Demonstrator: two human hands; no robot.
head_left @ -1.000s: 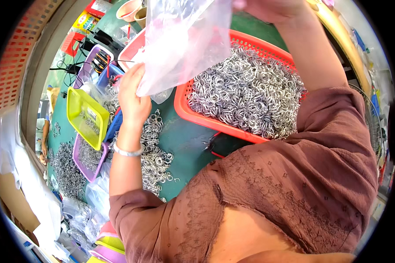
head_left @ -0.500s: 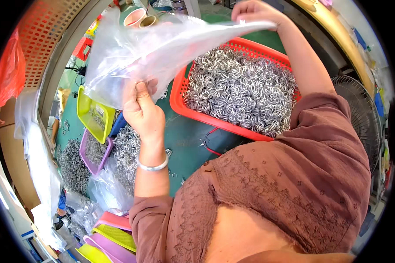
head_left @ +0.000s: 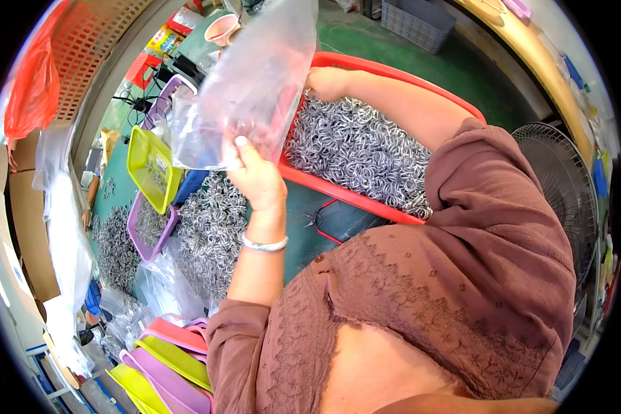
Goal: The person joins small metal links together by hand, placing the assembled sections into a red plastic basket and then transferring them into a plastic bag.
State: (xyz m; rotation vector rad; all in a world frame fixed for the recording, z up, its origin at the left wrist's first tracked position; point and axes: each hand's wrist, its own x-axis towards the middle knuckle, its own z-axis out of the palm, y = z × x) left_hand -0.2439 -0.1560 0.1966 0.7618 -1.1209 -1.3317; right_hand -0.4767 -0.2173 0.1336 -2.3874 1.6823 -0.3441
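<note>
A clear, crinkled plastic bag (head_left: 255, 83) hangs above the left edge of a red plastic basket (head_left: 393, 69) heaped with silver metal rings (head_left: 366, 152). The left hand (head_left: 255, 176) pinches its lower edge with closed fingers; the right hand (head_left: 324, 83) grips its far side over the rings.
</note>
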